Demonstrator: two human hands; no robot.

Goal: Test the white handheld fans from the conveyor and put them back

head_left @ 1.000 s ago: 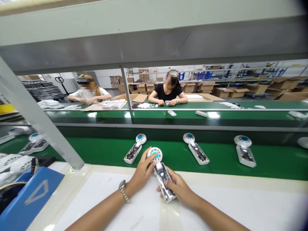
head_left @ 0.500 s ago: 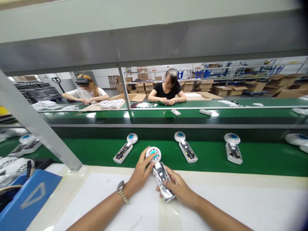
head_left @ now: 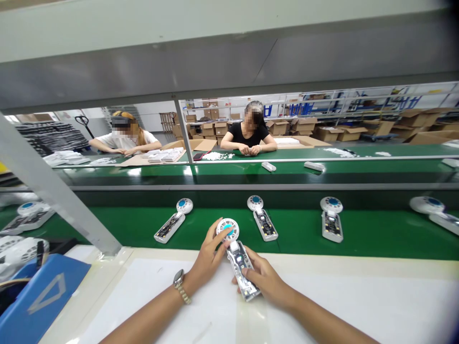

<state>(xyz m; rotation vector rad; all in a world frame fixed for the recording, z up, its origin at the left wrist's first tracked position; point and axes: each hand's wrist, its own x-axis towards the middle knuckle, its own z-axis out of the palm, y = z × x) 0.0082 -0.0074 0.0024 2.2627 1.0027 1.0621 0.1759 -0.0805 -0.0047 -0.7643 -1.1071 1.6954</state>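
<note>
A white handheld fan point(head_left: 241, 267) is held above the front edge of the white worktop, tilted with its round head up and to the left. Its handle lacks a cover, so a dark circuit board shows inside. My left hand point(head_left: 211, 248) is closed around the fan's head, with fingertips on the blue centre and thumb near the neck. My right hand point(head_left: 265, 277) wraps the handle from the right, its thumb lying over the board side. Just beyond my hands, similar open-handled fans lie on the green conveyor belt point(head_left: 215, 229), among them one fan point(head_left: 264, 222) right behind.
A blue bin point(head_left: 46, 296) with white fan parts stands at the left, beside a slanted metal post point(head_left: 64, 191). A shelf point(head_left: 229, 57) spans overhead. Across a second belt point(head_left: 222, 174), two people point(head_left: 249, 129) sit working among small white parts and cartons.
The fans on the near belt have shifted left, while the white pieces on the far belt have slid right. Both my hands and the held fan stay almost in place.
</note>
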